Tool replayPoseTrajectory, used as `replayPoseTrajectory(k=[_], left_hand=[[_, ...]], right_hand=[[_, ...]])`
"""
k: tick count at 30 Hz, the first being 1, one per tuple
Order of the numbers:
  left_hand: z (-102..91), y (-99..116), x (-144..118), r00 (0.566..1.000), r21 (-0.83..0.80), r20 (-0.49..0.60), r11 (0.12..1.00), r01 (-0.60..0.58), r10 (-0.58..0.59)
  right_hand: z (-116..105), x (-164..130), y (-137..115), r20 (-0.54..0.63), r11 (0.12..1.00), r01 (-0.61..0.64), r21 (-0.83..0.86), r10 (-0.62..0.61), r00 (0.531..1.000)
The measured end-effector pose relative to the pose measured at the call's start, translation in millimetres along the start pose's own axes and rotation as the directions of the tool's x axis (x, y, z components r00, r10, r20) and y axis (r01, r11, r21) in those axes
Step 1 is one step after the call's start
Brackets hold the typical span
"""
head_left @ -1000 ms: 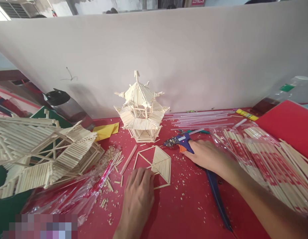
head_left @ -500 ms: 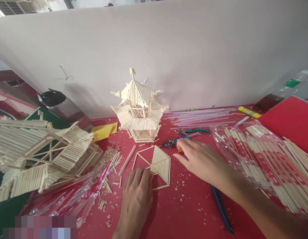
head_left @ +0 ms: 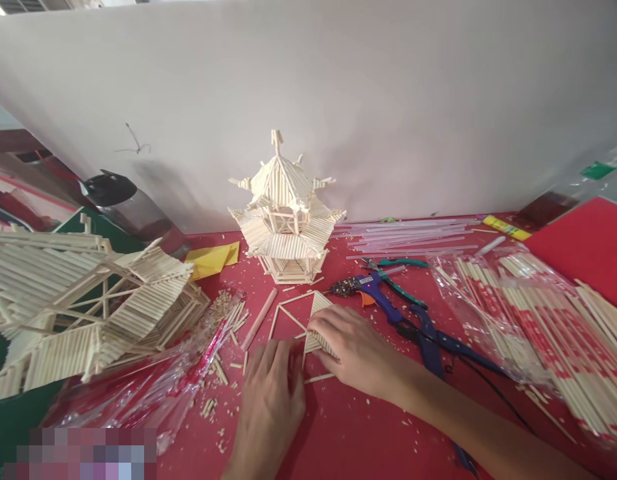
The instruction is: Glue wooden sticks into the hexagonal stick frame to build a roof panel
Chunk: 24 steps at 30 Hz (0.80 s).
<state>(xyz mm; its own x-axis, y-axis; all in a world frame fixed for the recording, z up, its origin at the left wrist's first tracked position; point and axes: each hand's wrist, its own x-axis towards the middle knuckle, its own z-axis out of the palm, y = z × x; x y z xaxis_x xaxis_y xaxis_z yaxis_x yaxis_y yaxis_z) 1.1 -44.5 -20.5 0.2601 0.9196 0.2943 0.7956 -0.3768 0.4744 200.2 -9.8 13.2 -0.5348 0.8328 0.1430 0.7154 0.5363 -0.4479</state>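
Note:
A hexagonal stick frame (head_left: pixel 275 319) lies flat on the red tabletop, its right part filled with rows of thin cut sticks. My left hand (head_left: pixel 273 390) has its fingers curled down at the near-left edge of the frame; the fingertips are hidden. Over the filled part lies my right hand (head_left: pixel 361 347), fingers and thumb bent against the sticks and covering much of them. A blue glue gun (head_left: pixel 381 297) with an orange trigger rests beyond my right hand, touched by neither hand. Behind the frame stands a small pagoda (head_left: pixel 288 230) built of sticks.
A larger stick model (head_left: pixel 103 300) stands at left, with a bottle (head_left: pixel 133 210) behind it. Teal-handled pliers (head_left: pixel 401 287), blue-handled pliers (head_left: pixel 428 337), clear glue sticks (head_left: pixel 403 235) and bagged chopsticks (head_left: pixel 533 313) lie at right. Stick scraps (head_left: pixel 218 367) and plastic wrap (head_left: pixel 153 387) are scattered at left.
My right hand has left the glue gun and moved left and nearer onto the stick frame. My left hand stays at the frame's near-left edge. The view has shifted slightly.

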Motion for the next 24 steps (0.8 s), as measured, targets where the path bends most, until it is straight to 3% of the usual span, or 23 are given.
replayPoseTrajectory(k=[6, 24], left_hand=[[-0.4, -7.5, 1.7, 0.997, -0.098, 0.048, 0.994, 0.057, -0.052], [1.8, -8.8, 3.8, 0.991, -0.146, 0.061, 0.981, 0.126, -0.118]], right_hand=[[9.6, 2.2, 4.5, -0.006, 1.000, -0.021, 0.001, 0.021, 1.000], [10.3, 2.7, 5.9, 0.008, 0.998, -0.048, 0.048, 0.047, 0.999]])
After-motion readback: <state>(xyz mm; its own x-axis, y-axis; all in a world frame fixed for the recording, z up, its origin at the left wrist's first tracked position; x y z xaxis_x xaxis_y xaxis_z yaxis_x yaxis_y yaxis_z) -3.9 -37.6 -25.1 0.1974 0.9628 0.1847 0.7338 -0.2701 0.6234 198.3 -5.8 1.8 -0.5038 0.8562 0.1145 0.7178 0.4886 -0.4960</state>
